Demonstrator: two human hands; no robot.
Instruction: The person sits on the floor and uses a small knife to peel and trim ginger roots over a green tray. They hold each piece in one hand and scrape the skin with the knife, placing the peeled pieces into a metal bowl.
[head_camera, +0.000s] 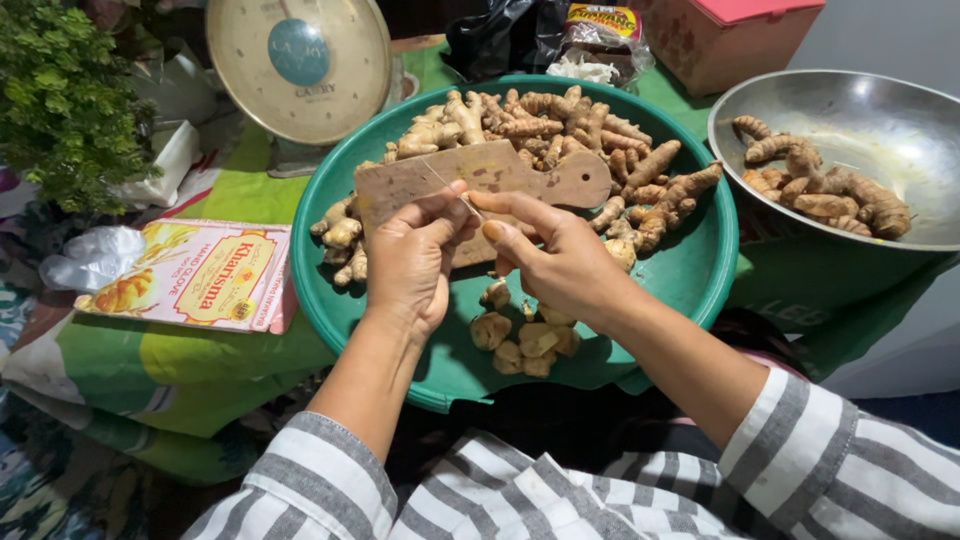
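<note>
A green plastic basin holds a heap of knobbly yellow-brown roots and a wooden cutting board. My two hands meet just above the board. My right hand is curled around a thin blade, seen edge-on, which points up and left from between its index finger and yellow-stained thumb. My left hand is pinched shut against that blade, on something small that its fingers hide, apparently a piece of root. Several cut root pieces lie in the basin under my wrists.
A steel bowl with more roots stands at the right. Behind the basin are a round weighing scale, dark bags and a pink box. To the left are a flat printed packet, a crumpled plastic bag and a leafy plant.
</note>
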